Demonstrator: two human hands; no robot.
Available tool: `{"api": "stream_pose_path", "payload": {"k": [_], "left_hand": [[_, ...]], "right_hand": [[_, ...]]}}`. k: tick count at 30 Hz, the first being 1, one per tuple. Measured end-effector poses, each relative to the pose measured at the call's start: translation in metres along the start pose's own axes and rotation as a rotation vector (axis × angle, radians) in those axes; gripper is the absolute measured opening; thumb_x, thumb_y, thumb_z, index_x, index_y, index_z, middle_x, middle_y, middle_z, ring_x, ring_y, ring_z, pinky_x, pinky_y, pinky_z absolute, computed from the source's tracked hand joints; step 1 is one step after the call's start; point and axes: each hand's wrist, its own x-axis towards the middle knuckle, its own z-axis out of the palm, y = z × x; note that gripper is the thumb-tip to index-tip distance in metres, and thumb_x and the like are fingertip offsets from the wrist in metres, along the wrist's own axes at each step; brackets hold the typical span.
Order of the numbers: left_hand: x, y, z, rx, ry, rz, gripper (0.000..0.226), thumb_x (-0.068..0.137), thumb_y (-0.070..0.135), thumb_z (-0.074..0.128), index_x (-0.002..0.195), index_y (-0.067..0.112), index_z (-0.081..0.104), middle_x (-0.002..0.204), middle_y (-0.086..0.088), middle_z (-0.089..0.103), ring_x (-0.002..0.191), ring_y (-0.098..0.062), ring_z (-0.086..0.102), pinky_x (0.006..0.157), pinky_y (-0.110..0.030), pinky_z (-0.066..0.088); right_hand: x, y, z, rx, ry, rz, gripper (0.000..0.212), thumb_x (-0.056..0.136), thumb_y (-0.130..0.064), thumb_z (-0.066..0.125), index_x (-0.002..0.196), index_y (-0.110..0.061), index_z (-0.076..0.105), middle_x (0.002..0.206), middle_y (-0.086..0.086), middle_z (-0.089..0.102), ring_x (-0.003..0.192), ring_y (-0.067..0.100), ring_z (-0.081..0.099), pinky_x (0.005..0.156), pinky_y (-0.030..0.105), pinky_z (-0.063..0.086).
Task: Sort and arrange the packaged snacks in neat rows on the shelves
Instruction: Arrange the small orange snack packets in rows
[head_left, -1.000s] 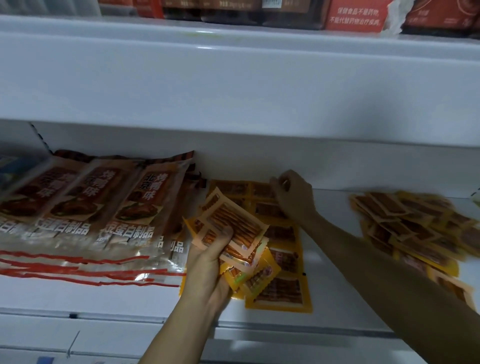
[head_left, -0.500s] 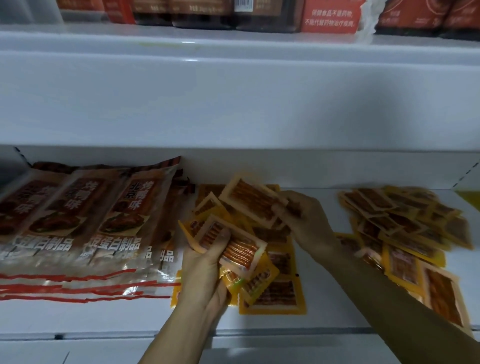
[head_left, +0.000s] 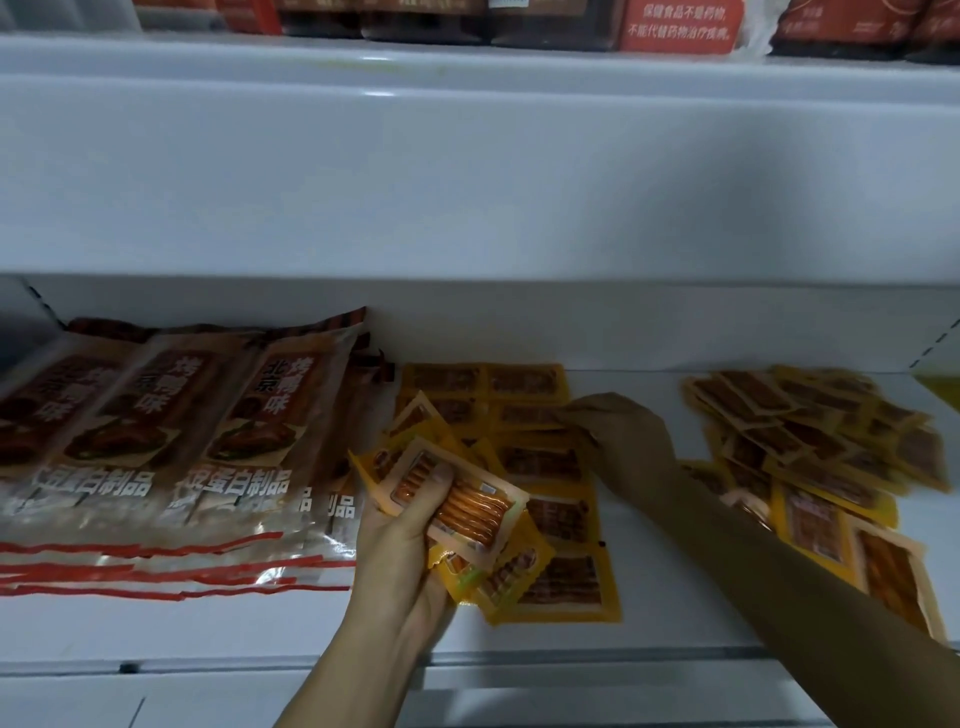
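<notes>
Packets of snack sticks in orange-yellow wrappers fill the middle of a white shelf (head_left: 649, 582). The left hand (head_left: 400, 545), at lower centre of the frame, grips a fanned bunch of these packets (head_left: 457, 504), thumb pressed across the top one and fingers curled underneath. Just behind and to the right of that bunch lies a laid-out block of packets (head_left: 550, 467), flat on the shelf in two columns running from the back wall toward the front edge; the bunch overlaps its left side.

The right hand (head_left: 623, 441) reaches in from the lower right, its forearm crossing the shelf, and rests at the right edge of the block about midway up. Its fingers (head_left: 576, 415) are bent down onto a packet there; whether they pinch it or only press on it cannot be told, as motion blur and shadow hide the tips.

At the right of the frame sits a loose heap of packets (head_left: 821, 457), overlapping at many angles. At the left, large brown snack bags (head_left: 171, 431) with white lettering lie overlapped in a row, touching the block's upper left corner. Along the top edge, dark red boxes (head_left: 675, 23) stand on the upper shelf (head_left: 467, 145).
</notes>
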Motion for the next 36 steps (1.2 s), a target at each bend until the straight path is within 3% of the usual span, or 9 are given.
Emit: {"api": "stream_pose_path", "payload": {"k": [4,8,13,15,19,22,27,33,36], "left_hand": [[-0.002,0.002,0.001,-0.001,-0.014,-0.022,0.049,0.084,0.002,0.068,0.132,0.01,0.062,0.121,-0.026,0.07,0.096,-0.039,0.075,0.08,-0.057,0.062],[-0.001,0.001,0.004,0.007,-0.035,-0.005,0.037,0.083,0.001,0.067,0.119,0.011,0.068,0.116,-0.026,0.072,0.091,-0.037,0.076,0.076,-0.054,0.063],[0.001,0.003,0.003,0.08,-0.11,-0.033,0.029,0.082,-0.003,0.067,0.107,0.012,0.074,0.108,-0.023,0.074,0.091,-0.038,0.075,0.079,-0.055,0.062],[0.003,0.004,0.002,0.143,-0.161,-0.084,0.035,0.076,-0.009,0.075,0.107,0.007,0.074,0.107,-0.025,0.072,0.09,-0.038,0.074,0.081,-0.054,0.062],[0.003,0.012,-0.002,0.271,-0.246,-0.179,0.058,0.059,0.004,0.09,0.114,-0.002,0.073,0.104,-0.027,0.072,0.087,-0.037,0.074,0.075,-0.049,0.062],[0.0,0.019,-0.006,0.269,-0.298,-0.259,0.072,0.034,0.011,0.104,0.101,0.003,0.08,0.093,-0.025,0.073,0.079,-0.036,0.075,0.066,-0.044,0.062],[-0.001,0.027,-0.018,0.101,-0.268,-0.307,0.077,0.029,0.003,0.104,0.102,-0.001,0.079,0.095,-0.028,0.074,0.078,-0.038,0.076,0.069,-0.049,0.064],[-0.006,0.032,-0.023,0.045,-0.227,-0.273,0.087,0.033,0.001,0.103,0.116,-0.001,0.075,0.109,-0.032,0.072,0.09,-0.044,0.075,0.07,-0.053,0.062],[-0.008,0.03,-0.025,0.026,-0.196,-0.255,0.085,0.036,0.003,0.102,0.117,0.001,0.075,0.114,-0.032,0.07,0.095,-0.044,0.074,0.075,-0.056,0.061]], "right_hand": [[0.001,-0.005,-0.002,-0.059,-0.188,0.009,0.037,0.095,-0.028,0.054,0.126,-0.019,0.072,0.128,0.004,0.068,0.126,0.032,0.057,0.094,0.048,0.057],[-0.004,-0.02,-0.015,0.066,-0.179,0.028,0.05,0.099,-0.035,0.033,0.139,-0.02,0.059,0.15,0.009,0.047,0.148,0.032,0.03,0.12,0.052,0.029],[0.013,-0.083,-0.044,0.909,-0.286,0.432,0.039,0.1,-0.057,0.044,0.123,-0.033,0.064,0.122,-0.012,0.067,0.114,0.004,0.062,0.102,0.038,0.05],[0.026,-0.091,-0.048,1.01,-0.299,0.416,0.028,0.107,-0.03,0.045,0.131,-0.032,0.06,0.125,-0.009,0.066,0.115,0.007,0.063,0.102,0.037,0.051],[0.056,-0.079,-0.057,1.209,-0.458,0.349,0.057,0.093,0.007,0.044,0.136,-0.027,0.06,0.129,0.0,0.067,0.119,0.016,0.065,0.094,0.033,0.054],[0.067,-0.063,-0.052,1.092,-0.675,0.122,0.056,0.09,0.015,0.055,0.131,-0.022,0.066,0.134,-0.002,0.066,0.128,0.017,0.06,0.107,0.047,0.05],[0.078,-0.051,-0.042,0.985,-0.637,-0.037,0.025,0.089,-0.013,0.077,0.115,-0.011,0.075,0.127,0.007,0.071,0.119,0.026,0.067,0.104,0.048,0.053],[0.094,-0.039,-0.027,1.012,-0.435,0.518,0.02,0.095,-0.023,0.071,0.087,-0.006,0.077,0.077,0.008,0.073,0.074,0.024,0.068,0.071,0.036,0.052],[0.101,-0.053,-0.009,0.95,-0.477,0.658,0.013,0.09,-0.02,0.078,0.084,-0.008,0.076,0.075,0.006,0.075,0.067,0.017,0.072,0.064,0.03,0.058]]}}
